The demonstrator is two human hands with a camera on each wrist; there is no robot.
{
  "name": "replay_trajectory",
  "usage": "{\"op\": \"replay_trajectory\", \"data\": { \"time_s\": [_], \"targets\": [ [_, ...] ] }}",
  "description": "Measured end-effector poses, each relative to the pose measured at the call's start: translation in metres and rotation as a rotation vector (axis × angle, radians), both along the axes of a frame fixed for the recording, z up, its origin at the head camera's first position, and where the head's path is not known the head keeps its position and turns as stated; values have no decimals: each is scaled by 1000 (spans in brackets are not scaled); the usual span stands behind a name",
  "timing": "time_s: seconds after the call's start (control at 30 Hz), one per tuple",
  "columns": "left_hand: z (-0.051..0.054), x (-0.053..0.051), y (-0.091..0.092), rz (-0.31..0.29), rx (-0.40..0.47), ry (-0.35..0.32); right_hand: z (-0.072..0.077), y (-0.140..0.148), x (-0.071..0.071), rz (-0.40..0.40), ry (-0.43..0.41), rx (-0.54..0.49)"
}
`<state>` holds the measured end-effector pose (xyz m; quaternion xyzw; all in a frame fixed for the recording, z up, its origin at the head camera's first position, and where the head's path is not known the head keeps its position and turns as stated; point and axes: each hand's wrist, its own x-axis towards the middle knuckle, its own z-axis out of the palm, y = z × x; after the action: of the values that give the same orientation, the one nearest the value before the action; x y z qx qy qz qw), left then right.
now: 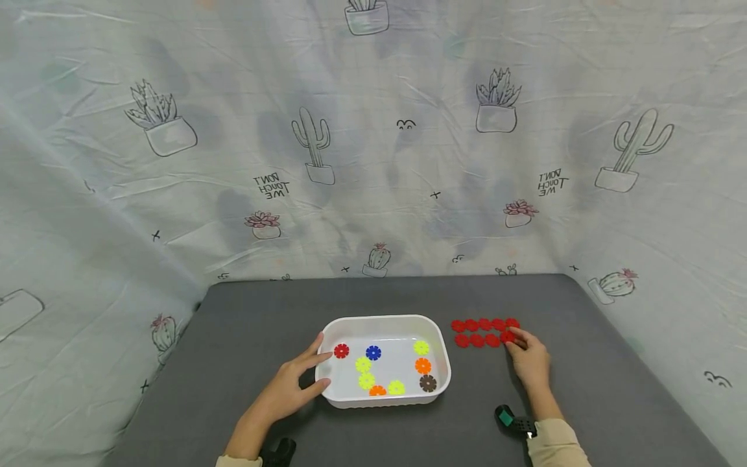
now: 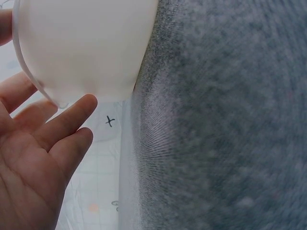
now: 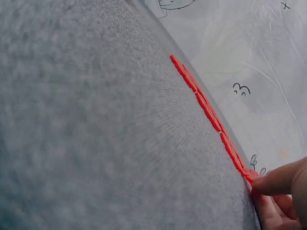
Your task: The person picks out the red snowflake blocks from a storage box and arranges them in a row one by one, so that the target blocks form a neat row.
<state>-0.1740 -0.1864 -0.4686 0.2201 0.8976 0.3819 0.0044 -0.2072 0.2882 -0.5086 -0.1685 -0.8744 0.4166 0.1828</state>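
Note:
My left hand (image 1: 286, 389) lies at the left end of a white plastic tray (image 1: 390, 401), its fairly straight fingers straddling the rim. From the left wrist view, two fingertips touch the tray's outer wall (image 2: 86, 48) while others pass behind the rim. Beyond the tray's right side, my right hand (image 1: 530, 363) pinches a red snowflake disc (image 1: 506, 336) between thumb and finger at the right end of the nearer row. Several more red discs (image 1: 476, 340) lie flat in two rows. The right wrist view shows this red line (image 3: 208, 112) edge-on, running to my fingertips.
Inside the tray lie loose snowflake discs: one red (image 1: 341, 351), one blue (image 1: 373, 353), one brown (image 1: 428, 383), two orange (image 1: 423, 366) and several yellow (image 1: 421, 347). Everything stands on a grey-covered table (image 1: 262, 305). A cactus-printed white sheet (image 1: 373, 155) hangs behind and at both sides.

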Motion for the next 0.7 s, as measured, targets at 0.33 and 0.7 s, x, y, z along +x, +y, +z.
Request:
{"op": "replay_trajectory", "data": {
  "time_s": [0.33,0.7],
  "targets": [
    [-1,0,0,-5,1,6,1,-3,2,8,-8,7],
    [-3,-1,0,2,3,-16,-3,-2,1,4,55,-111]
  ]
}}
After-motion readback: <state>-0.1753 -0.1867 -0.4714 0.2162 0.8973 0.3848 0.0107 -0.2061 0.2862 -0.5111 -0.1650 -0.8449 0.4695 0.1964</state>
